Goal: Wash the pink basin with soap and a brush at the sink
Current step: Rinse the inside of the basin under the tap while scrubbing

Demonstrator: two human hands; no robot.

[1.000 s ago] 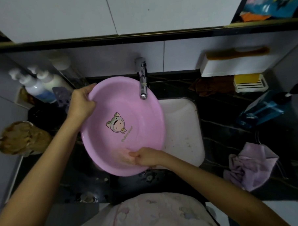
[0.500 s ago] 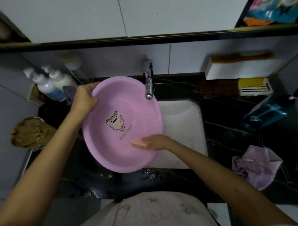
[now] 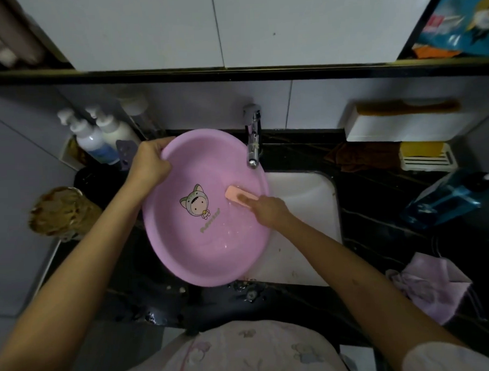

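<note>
Pink basin (image 3: 213,256) sits tilted over the white sink (image 3: 308,199), its left part overhanging the dark counter (image 3: 379,224) and its rim just under the tap (image 3: 253,140). Left hand (image 3: 150,164) grips the far-left rim, fingers curled over the edge. Right hand (image 3: 267,212) holds a salmon block (image 3: 239,196) flat against the inner wall near the tap. Soap bar or brush back, cannot tell. Step: scrubbing the inside, probably early, as no lather or water stream is visible. Next: sweep the block across the floor and the rest of the wall, with the left hand bracing or turning the rim.
</note>
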